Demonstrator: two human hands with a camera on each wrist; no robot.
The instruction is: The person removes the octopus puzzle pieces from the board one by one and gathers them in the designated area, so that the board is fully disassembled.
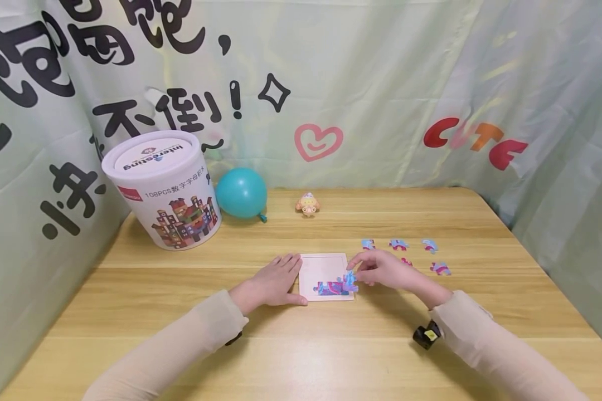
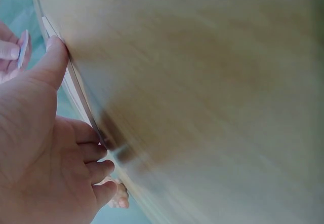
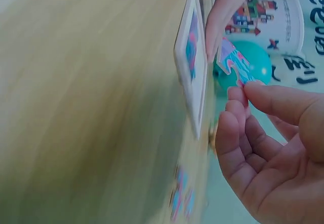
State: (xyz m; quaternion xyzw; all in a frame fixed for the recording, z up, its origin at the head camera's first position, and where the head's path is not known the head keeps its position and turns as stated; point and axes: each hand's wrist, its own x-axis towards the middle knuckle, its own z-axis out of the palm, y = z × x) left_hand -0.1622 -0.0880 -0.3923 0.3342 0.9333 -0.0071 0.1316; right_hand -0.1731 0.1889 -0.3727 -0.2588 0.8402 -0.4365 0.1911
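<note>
A white square puzzle tray (image 1: 323, 266) lies on the wooden table, with joined pink, purple and blue jigsaw pieces (image 1: 328, 288) along its near side. My left hand (image 1: 275, 281) rests at the tray's left edge, fingers extended and thumb at the near corner. Over the tray's right side, my right hand (image 1: 383, 269) pinches a blue and pink jigsaw piece (image 3: 235, 64) between thumb and fingertips. The right wrist view shows this piece raised above the tray. In the left wrist view only its thin edge shows.
Several loose jigsaw pieces (image 1: 398, 244) lie on the table right of the tray, one partly behind my right hand. Farther back are a small toy figure (image 1: 308, 205), a teal balloon (image 1: 242, 192) and a large white bucket (image 1: 168, 189). A printed curtain (image 1: 381, 100) hangs behind the table.
</note>
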